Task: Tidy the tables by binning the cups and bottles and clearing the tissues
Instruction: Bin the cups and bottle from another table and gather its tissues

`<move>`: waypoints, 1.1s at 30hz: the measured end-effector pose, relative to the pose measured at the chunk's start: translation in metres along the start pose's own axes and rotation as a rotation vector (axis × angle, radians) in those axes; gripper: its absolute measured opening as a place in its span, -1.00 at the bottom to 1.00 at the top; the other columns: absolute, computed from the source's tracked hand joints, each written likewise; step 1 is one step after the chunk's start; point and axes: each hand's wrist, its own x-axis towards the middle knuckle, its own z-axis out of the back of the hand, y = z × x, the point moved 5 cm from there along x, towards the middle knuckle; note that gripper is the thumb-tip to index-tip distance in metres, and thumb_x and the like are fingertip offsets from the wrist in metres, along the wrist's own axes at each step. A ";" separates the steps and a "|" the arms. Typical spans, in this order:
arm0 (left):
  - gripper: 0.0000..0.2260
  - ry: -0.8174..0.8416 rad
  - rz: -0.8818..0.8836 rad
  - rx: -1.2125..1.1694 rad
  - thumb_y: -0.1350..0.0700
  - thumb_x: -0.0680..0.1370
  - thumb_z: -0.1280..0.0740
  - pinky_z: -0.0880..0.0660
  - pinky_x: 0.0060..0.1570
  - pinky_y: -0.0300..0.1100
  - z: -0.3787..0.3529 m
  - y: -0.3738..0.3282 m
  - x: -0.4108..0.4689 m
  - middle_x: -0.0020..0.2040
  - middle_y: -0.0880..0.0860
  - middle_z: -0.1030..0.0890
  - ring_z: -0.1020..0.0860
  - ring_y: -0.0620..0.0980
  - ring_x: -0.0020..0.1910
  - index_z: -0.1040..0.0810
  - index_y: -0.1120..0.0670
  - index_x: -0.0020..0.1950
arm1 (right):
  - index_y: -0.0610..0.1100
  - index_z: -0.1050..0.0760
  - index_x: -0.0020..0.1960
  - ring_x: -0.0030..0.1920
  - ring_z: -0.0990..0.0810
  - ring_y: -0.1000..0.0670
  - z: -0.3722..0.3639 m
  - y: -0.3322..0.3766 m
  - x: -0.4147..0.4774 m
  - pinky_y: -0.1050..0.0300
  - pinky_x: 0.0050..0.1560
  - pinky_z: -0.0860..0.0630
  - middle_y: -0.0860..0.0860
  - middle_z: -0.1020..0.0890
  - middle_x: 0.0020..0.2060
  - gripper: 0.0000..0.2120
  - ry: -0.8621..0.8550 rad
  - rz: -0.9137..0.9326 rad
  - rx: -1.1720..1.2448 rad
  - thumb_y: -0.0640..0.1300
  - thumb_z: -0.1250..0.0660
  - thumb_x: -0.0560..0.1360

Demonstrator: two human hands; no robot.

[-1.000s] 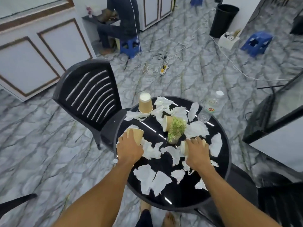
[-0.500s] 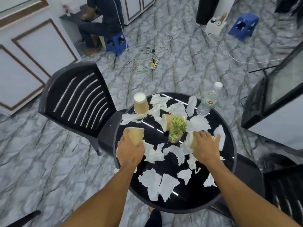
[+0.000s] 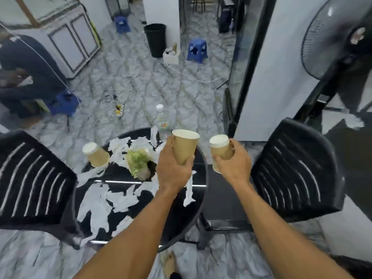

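Above the right edge of the round black table (image 3: 203, 200), the person's left hand (image 3: 173, 172) grips a brown paper cup (image 3: 184, 148) around its lower half, wide end up. Just beside it, past the rim and over the gap toward the right chair (image 3: 296, 174), the right hand (image 3: 234, 163) grips a second cup (image 3: 220, 150), fingers curled round its side. Both cups are held clear of the tabletop and apart from each other. A third cup (image 3: 95, 155) stands base up near the far left edge, next to a small green plant (image 3: 138, 163). A clear bottle (image 3: 162, 121) stands at the far edge. Torn white tissues (image 3: 120, 200) lie scattered across the tabletop. A black bin (image 3: 156, 40) stands on the floor well beyond the table.
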 end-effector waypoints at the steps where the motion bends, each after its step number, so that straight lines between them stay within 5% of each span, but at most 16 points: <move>1: -0.23 0.052 -0.024 -0.043 -0.17 0.37 -0.47 -0.54 0.14 0.11 -0.020 -0.020 -0.015 0.31 -0.08 -0.52 -0.54 0.00 0.22 -0.21 -0.16 0.50 | 0.12 -0.45 0.26 0.13 -0.54 0.01 0.027 -0.015 -0.004 -0.09 0.16 -0.54 0.15 -0.57 0.07 -0.44 -0.046 -0.034 0.012 0.09 -0.53 0.30; 12: -0.25 0.637 -0.298 -0.256 -0.17 0.35 -0.48 -0.53 0.20 0.05 -0.222 -0.215 -0.239 0.30 -0.17 -0.52 -0.53 -0.09 0.23 -0.23 -0.24 0.48 | 0.11 -0.45 0.31 0.08 -0.61 -0.01 0.316 -0.211 -0.120 -0.09 0.12 -0.58 0.11 -0.63 0.06 -0.27 -0.547 -0.458 0.062 0.22 -0.46 0.16; 17: -0.22 0.889 -0.406 -0.240 -0.14 0.38 -0.50 -0.53 0.21 0.06 -0.292 -0.260 -0.338 0.32 -0.09 -0.51 -0.52 -0.04 0.24 -0.20 -0.20 0.51 | 0.04 -0.54 0.23 0.01 -0.61 0.08 0.396 -0.279 -0.196 0.11 0.08 -0.56 0.09 -0.65 0.02 -0.42 -0.767 -0.627 0.113 -0.03 -0.60 0.25; 24: -0.26 1.159 -0.457 -0.139 -0.09 0.37 -0.53 -0.51 0.13 -0.07 -0.377 -0.281 -0.427 0.22 -0.11 -0.54 -0.55 0.00 0.18 -0.23 -0.21 0.46 | 0.07 -0.52 0.23 0.12 -0.60 0.02 0.447 -0.379 -0.277 -0.02 0.21 -0.55 0.09 -0.64 0.11 -0.42 -0.928 -0.938 0.096 -0.01 -0.59 0.25; 33: -0.27 1.307 -0.414 0.049 -0.08 0.38 -0.55 -0.58 0.06 0.08 -0.493 -0.235 -0.468 0.25 -0.04 -0.57 -0.58 0.04 0.16 -0.26 -0.18 0.46 | -0.07 -0.53 0.29 0.09 -0.60 -0.04 0.401 -0.510 -0.313 0.12 -0.02 -0.46 -0.01 -0.65 0.11 -0.41 -0.934 -1.279 0.267 -0.04 -0.60 0.30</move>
